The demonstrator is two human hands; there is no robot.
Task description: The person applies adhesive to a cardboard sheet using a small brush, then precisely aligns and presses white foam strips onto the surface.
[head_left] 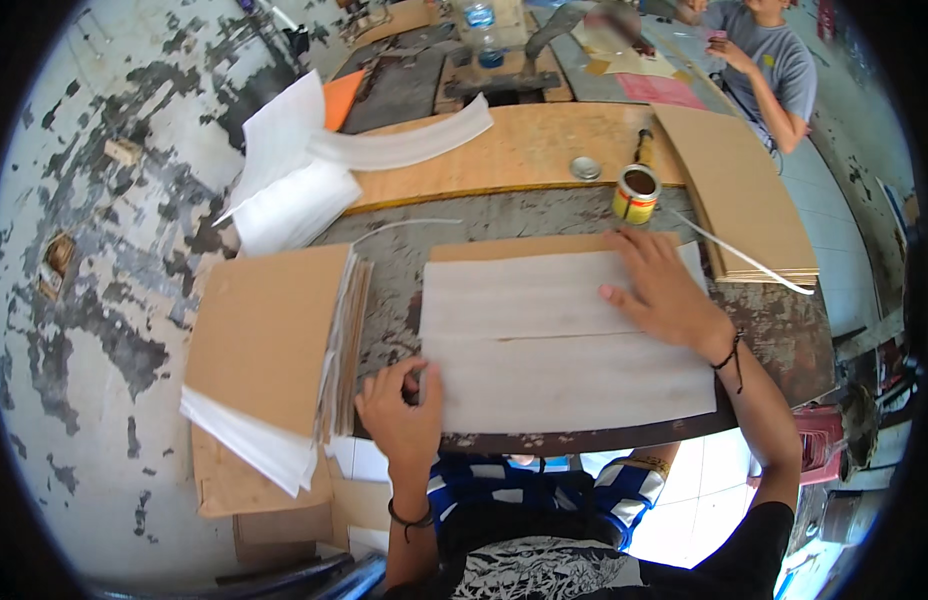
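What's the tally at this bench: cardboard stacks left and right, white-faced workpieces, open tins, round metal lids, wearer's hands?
Cardboard stacks: 2
White-faced workpiece: 1
Open tin: 1
Round metal lid: 1
Left hand and right hand: 2
Total: 7

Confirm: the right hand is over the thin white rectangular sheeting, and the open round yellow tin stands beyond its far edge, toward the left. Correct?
Not quite: the head view shows the open yellow tin toward the right. The right hand is over the sheeting, as you said.
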